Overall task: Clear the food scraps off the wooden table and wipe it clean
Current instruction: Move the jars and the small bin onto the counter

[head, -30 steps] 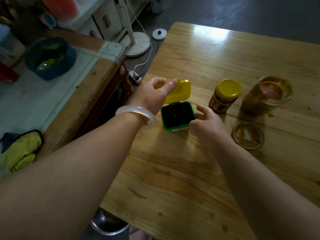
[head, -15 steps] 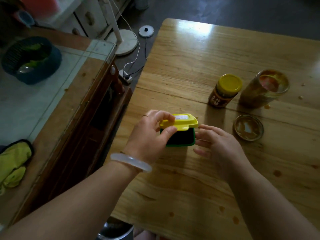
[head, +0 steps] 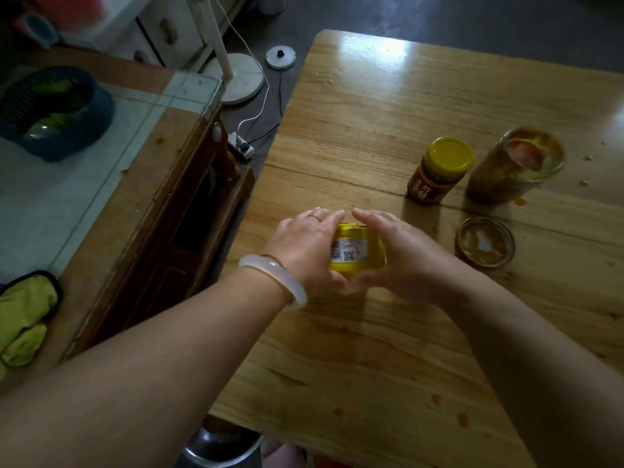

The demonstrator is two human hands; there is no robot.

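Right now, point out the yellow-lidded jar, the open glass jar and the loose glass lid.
Yellow-lidded jar [head: 451, 156]: head view, centre of its yellow cap.
Open glass jar [head: 491, 184]: head view, its stained side wall.
Glass lid [head: 486, 242]: head view, middle of its smeared disc.

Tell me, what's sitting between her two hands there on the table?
In the head view, a small yellow-lidded box sits between the left hand and right hand, both cupped against its sides, on the wooden table.
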